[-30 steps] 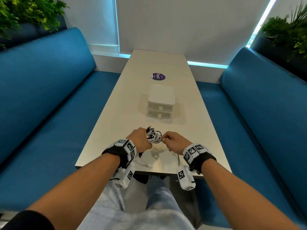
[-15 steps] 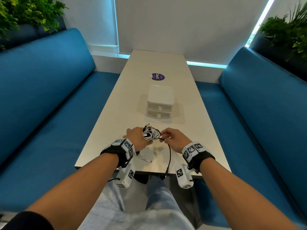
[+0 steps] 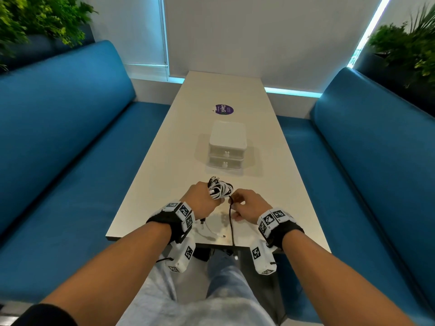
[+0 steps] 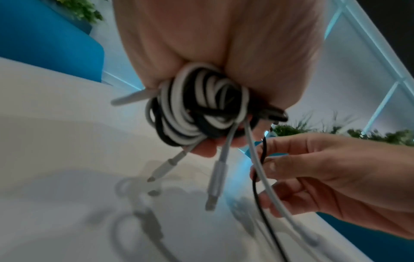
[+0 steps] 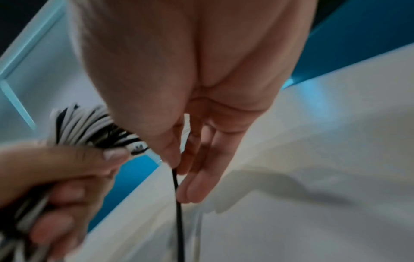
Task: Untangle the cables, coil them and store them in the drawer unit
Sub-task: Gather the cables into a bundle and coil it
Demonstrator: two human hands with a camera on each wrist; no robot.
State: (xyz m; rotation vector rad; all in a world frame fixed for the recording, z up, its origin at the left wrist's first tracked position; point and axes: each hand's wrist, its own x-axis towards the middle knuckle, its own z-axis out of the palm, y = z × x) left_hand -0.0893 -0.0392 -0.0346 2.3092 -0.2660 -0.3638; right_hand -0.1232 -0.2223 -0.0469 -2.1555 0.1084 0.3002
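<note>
My left hand (image 3: pixel 204 199) grips a wound bundle of black and white cables (image 3: pixel 220 189) just above the near end of the table; the left wrist view shows the bundle (image 4: pixel 201 108) with white plug ends dangling from it. My right hand (image 3: pixel 244 204) sits right beside it and pinches a black cable (image 3: pixel 231 228) between thumb and fingers. That black cable (image 5: pixel 178 203) runs down from the pinch and over the table's near edge. A white two-drawer unit (image 3: pixel 227 147) stands further along the table, both drawers closed.
A loose white cable (image 3: pixel 210 232) lies on the table (image 3: pixel 270 180) under my left wrist. A purple round sticker (image 3: pixel 224 109) lies beyond the drawer unit. Blue benches (image 3: pixel 70 149) run along both sides, with plants behind them.
Both hands have lifted slightly and moved toward the drawer unit. The black cable, first hidden, now hangs straight from my right hand's pinch over the table edge.
</note>
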